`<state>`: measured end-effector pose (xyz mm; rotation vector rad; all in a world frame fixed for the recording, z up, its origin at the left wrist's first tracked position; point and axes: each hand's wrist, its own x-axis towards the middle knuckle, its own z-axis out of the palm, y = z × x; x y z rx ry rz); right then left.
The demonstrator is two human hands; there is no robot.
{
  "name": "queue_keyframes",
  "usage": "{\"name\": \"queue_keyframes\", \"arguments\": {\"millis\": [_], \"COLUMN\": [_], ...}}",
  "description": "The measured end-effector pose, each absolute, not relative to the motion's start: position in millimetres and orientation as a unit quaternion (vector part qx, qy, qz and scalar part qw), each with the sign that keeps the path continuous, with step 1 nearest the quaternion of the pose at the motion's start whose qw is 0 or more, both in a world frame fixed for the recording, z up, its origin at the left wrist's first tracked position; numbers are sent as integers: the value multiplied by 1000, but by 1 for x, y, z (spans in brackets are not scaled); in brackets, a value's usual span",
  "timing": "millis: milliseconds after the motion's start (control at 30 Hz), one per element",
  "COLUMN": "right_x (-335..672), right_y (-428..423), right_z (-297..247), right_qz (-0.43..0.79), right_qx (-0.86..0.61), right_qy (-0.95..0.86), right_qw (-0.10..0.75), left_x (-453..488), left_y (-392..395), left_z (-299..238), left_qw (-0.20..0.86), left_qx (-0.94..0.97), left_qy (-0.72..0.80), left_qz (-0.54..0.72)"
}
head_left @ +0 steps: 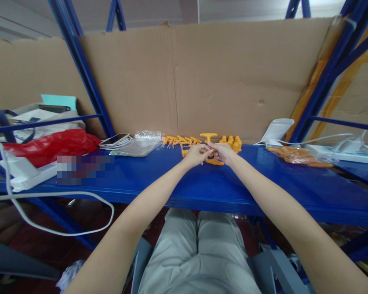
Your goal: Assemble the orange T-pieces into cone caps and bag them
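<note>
My left hand (197,155) and my right hand (222,152) meet above the blue shelf, both with fingers closed in a pinch. Between the fingertips shows a small thin metal piece (209,148), mostly hidden by the fingers. Just behind the hands is an orange T-shaped handle (208,135). A second orange handle (215,162) lies just below them. To the left runs a row of orange handles with spiral metal shafts (173,140). Several chunky orange pieces (233,142) stand close together beyond my right hand.
The blue shelf (125,175) backs onto a cardboard sheet (221,77). Left are a clear plastic bag (145,143), a phone (118,139) with white cable, a red bag (55,145) and a power strip (37,175). Right lies a bag of orange pieces (297,156). Blue posts (82,69) flank the shelf.
</note>
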<state>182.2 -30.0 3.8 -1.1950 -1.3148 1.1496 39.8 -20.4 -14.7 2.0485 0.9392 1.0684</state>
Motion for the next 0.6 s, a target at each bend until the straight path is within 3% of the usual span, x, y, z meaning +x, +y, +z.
{"name": "queue_keyframes", "arguments": {"millis": [400,500,600], "right_x": [185,188,188], "right_y": [-25,-22,-18], "right_z": [-2,-5,-12], "right_qz": [445,313,143], "right_qx": [-503,-557,-564], "right_qy": [-570,-631,-737], "right_qw": [473,440,344], "left_x": [33,24,12], "left_y": [-18,-12,0], "left_z": [-8,-2,5], "left_qw": [429,431,407], "left_qx": [711,673,643], "left_qy": [320,326,360], "left_qz": [456,504,539]}}
